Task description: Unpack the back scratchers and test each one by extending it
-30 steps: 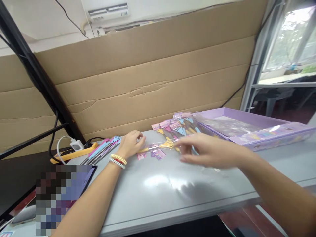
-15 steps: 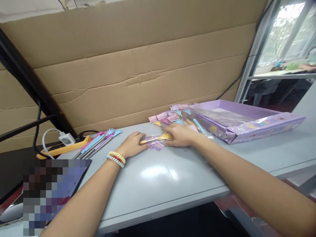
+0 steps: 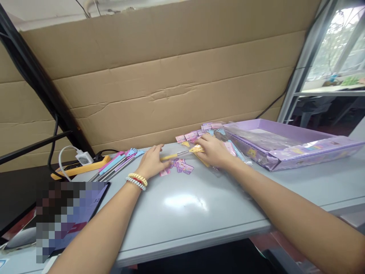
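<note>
A yellow back scratcher with a silver shaft and a hand-shaped head lies across the space between my hands. My left hand is round the end of its handle, thumb on the near side and fingers on the far side. At the other end my right hand grips near the yellow head, its fingertips partly hidden. Clear plastic shows under and beside the right hand. Small pink and purple cards lie on the table just below the shaft. Behind the right hand are bagged back scratchers with pink header cards.
Several loose back scratchers in pink, blue and purple lie at the left, beside a yellow power strip with a white charger. A tablet is at the front left. At the right stands a purple box with clear plastic in it.
The yellow back scratcher shows more of its handle and shaft, as my hands have moved a little further apart. More of the small cards are uncovered. The camera view has shifted slightly.
</note>
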Motion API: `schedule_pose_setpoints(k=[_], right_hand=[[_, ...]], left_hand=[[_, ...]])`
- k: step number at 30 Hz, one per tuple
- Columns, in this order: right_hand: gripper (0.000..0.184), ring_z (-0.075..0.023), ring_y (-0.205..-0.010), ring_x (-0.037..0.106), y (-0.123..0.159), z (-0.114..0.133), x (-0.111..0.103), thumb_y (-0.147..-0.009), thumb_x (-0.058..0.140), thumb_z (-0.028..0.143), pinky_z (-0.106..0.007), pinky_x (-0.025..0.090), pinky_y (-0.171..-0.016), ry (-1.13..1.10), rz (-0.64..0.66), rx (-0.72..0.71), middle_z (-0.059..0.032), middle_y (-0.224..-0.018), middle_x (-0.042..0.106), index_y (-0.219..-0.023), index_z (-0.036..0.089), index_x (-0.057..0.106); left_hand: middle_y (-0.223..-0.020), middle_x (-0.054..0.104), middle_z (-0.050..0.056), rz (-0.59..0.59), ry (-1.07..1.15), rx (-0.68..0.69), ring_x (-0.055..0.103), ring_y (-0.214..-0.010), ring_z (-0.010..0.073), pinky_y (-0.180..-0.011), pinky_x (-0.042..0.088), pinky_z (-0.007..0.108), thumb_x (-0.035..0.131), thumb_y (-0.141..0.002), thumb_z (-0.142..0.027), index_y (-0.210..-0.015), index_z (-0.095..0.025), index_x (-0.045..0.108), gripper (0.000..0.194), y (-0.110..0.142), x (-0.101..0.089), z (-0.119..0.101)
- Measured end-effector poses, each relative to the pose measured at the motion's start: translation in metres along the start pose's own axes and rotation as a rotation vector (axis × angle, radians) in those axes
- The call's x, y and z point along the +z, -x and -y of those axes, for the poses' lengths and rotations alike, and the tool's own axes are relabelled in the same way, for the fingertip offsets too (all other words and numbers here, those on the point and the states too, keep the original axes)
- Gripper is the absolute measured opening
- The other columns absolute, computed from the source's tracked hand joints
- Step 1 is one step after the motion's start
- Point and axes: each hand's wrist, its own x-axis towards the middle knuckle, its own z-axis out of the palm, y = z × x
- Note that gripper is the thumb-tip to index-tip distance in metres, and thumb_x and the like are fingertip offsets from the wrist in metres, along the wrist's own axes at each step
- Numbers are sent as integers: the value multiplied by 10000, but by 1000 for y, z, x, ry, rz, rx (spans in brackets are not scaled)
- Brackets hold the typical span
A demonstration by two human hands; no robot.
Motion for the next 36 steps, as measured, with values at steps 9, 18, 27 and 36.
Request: schedule_pose_setpoints(k=[9,18,27,36], right_hand=[[194,-217,-838,515,0,-7,0,-758,478,194,-304,392,-707,-112,-206,12,-92,-894,566,-928,153,562],[357,-362,-1140,348,0,-4,-1,-738,506,241,-521,294,-893,112,-327,155,-179,-1181,466,-1078,145,555],[765,-217,-711,567,2,21,-3,-757,468,231,-319,427,-647,-135,-21,19,-80,-843,632,-1432,122,125],[789,-273,-959,583,3,3,-1,-746,513,292,-379,465,-772,-212,-105,125,-174,-1195,554,-1435,114,171]], left_hand=[[-1121,574,108,-118,-52,27,517,-1066,240,-913,386,344,514,-773,-364,-1170,-141,468,459,-4,4,0],[-756,643,56,24,-123,-91,611,-717,239,-586,377,296,376,-856,-431,-912,-195,494,271,-4,-7,-17],[-718,638,51,13,-66,-81,614,-682,230,-546,351,280,372,-864,-434,-884,-199,463,253,-2,-11,-22],[-588,607,-21,29,-13,-65,599,-614,213,-545,342,270,430,-830,-491,-1100,-212,425,388,0,-14,-28]])
